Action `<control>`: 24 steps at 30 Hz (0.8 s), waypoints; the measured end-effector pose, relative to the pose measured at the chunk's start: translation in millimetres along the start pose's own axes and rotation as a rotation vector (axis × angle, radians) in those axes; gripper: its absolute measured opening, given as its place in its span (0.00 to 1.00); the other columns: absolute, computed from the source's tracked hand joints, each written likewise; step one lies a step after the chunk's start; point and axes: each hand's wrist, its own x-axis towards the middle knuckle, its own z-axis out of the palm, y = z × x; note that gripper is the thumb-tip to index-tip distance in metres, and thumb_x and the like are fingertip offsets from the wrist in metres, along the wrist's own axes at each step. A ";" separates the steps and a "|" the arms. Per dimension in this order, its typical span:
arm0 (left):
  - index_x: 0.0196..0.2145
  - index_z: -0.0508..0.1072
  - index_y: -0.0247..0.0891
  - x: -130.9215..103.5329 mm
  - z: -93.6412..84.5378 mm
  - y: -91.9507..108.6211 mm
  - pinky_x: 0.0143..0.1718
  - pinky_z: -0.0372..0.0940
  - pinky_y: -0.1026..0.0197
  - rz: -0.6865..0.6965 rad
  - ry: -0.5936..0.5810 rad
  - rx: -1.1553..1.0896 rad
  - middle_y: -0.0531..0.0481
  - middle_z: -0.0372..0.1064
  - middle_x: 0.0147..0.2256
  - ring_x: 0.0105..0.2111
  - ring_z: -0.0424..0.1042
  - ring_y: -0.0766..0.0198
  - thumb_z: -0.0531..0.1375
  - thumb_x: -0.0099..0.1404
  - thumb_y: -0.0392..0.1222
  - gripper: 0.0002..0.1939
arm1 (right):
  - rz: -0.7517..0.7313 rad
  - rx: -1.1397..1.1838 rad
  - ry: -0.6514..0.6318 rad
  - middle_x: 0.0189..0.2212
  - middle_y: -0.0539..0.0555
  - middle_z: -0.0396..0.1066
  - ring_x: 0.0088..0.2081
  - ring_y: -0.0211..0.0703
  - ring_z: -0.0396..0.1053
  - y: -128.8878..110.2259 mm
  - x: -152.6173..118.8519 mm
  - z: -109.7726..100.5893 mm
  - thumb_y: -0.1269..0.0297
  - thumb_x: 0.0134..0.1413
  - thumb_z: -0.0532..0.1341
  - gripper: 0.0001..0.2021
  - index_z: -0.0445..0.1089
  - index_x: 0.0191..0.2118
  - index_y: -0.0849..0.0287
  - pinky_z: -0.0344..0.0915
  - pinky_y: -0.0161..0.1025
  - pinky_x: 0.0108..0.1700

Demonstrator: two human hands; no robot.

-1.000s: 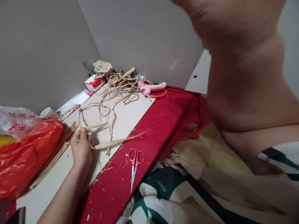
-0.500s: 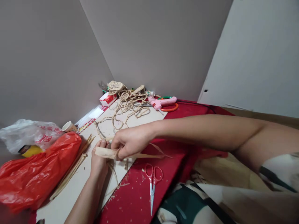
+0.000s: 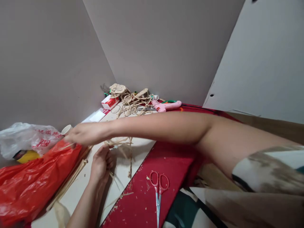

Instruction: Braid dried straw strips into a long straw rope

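Note:
My left hand (image 3: 101, 162) is closed over the pale board, with the end of a braided straw cord (image 3: 130, 158) and loose straw strands (image 3: 121, 144) at its fingertips. The cord hangs down to the right of the hand. My right hand (image 3: 84, 134), smeared by motion, is stretched across to the left above the red plastic bag (image 3: 40, 180). Its fingers are too blurred to show whether they hold anything. A blurred pale strip (image 3: 61, 212) lies at the board's lower left. A bundle of dry straw (image 3: 71, 180) lies along the red bag.
Red-handled scissors (image 3: 158, 190) lie on the red cloth (image 3: 133, 205) among straw scraps. At the back are a coiled straw braid (image 3: 118, 90), a pink glue gun (image 3: 166, 105) and a small red-white box (image 3: 110, 102). A paper cup (image 3: 66, 129) stands beside a clear plastic bag (image 3: 28, 136).
My right hand has left the strands by my left hand and swung left to above the red bag. The wide pale strip is gone from between the hands. The view has shifted slightly.

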 end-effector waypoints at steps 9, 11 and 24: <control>0.26 0.61 0.37 2.8 -3.3 -3.4 0.13 0.39 0.74 -0.017 -0.013 -0.039 0.65 0.41 0.16 0.13 0.40 0.78 0.65 0.54 0.45 0.15 | 0.238 0.112 0.168 0.14 0.43 0.53 0.16 0.27 0.48 71.0 -53.9 -52.9 0.67 0.53 0.60 0.07 0.66 0.27 0.65 0.47 0.29 0.18; 0.27 0.62 0.37 2.0 -2.8 -3.3 0.13 0.39 0.74 -0.017 -0.008 -0.031 0.64 0.42 0.16 0.13 0.41 0.79 0.65 0.55 0.44 0.14 | 0.259 0.212 0.128 0.14 0.44 0.56 0.16 0.27 0.52 85.5 -53.1 -38.7 0.70 0.50 0.61 0.06 0.65 0.27 0.65 0.50 0.29 0.19; 0.24 0.61 0.36 0.7 -1.8 -3.6 0.13 0.41 0.74 0.011 0.020 0.038 0.62 0.46 0.17 0.13 0.43 0.79 0.64 0.55 0.45 0.15 | 0.088 0.016 0.337 0.23 0.48 0.66 0.27 0.31 0.62 135.2 -54.0 -2.9 0.72 0.45 0.63 0.03 0.69 0.29 0.65 0.56 0.31 0.32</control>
